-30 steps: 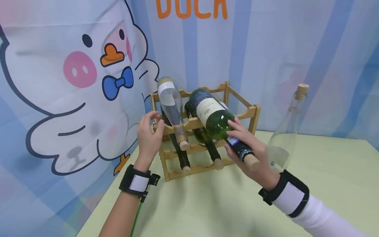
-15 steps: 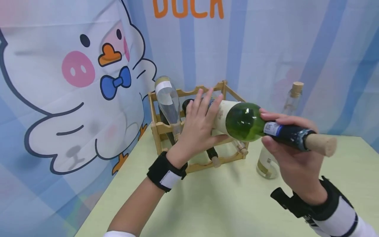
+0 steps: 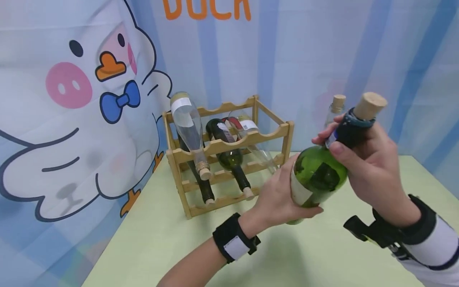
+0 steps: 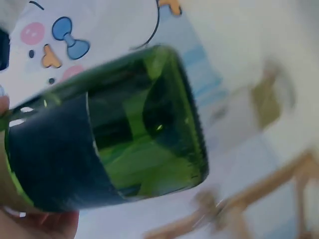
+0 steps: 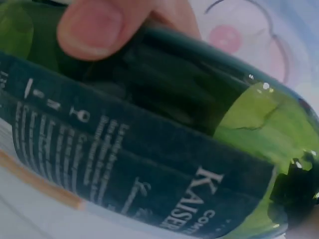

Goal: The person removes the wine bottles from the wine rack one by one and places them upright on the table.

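A green wine bottle (image 3: 319, 173) with a cork in its neck is held off the table by both hands, tilted with the cork up and to the right. My left hand (image 3: 277, 195) grips its body, over the pale label. My right hand (image 3: 374, 163) grips the dark neck just below the cork. In the left wrist view the bottle's base (image 4: 164, 119) and a dark label fill the middle. The right wrist view shows the dark back label (image 5: 134, 154) with white print, and a thumb (image 5: 94, 30) on the glass.
A wooden wine rack (image 3: 229, 147) stands left of the hands. A clear corked bottle (image 3: 188, 127) lies on its top tier; several more, including a dark green one (image 3: 229, 155), lie lower. Another clear corked bottle (image 3: 337, 105) stands behind my right hand. A printed cloth (image 3: 297, 52) hangs behind.
The green bottle has come off the rack's top to the right and turned more upright. My left hand has moved from the rack onto its body; the right hand keeps hold of the neck.
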Motion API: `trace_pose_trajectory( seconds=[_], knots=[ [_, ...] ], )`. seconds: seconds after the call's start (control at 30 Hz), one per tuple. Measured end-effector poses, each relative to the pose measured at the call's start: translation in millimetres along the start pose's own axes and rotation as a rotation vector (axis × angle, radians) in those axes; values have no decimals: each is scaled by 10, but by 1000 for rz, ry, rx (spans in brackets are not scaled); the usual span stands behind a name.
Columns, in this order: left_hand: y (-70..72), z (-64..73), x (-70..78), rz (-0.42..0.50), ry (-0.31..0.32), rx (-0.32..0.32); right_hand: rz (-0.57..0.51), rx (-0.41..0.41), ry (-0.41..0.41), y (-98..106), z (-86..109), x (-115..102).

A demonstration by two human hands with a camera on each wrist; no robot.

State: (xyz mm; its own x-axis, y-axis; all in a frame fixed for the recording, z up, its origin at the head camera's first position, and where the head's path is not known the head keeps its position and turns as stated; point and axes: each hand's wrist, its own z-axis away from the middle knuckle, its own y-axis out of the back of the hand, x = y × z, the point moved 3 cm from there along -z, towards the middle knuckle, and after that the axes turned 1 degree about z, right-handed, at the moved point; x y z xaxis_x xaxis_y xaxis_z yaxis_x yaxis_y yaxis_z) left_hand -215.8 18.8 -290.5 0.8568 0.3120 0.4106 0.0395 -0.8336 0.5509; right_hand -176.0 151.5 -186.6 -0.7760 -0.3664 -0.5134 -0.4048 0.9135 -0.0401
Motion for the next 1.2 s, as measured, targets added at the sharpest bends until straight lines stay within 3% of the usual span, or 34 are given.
trace_pose_trajectory(
  seconds=[0.17,0.27,0.4,0.5,0.7,0.93,1.2],
  knots=[
    [-369,85,-205,106,224,60,224,32,-169,151,6,276],
    [-552,123,-316,69,317,95,365,92,-184,245,73,476],
    [-744,182,-434,1,386,126,552,156,-216,316,190,691],
    [-859,216,-506,-5,424,122,642,174,-251,364,258,803],
    [-1017,240,-615,-20,468,115,682,192,-275,478,358,959],
    [-1090,260,-705,-50,480,117,740,220,-294,542,421,1077],
    [-1146,184,-804,-38,522,107,745,241,-328,652,336,1216]
  ],
)
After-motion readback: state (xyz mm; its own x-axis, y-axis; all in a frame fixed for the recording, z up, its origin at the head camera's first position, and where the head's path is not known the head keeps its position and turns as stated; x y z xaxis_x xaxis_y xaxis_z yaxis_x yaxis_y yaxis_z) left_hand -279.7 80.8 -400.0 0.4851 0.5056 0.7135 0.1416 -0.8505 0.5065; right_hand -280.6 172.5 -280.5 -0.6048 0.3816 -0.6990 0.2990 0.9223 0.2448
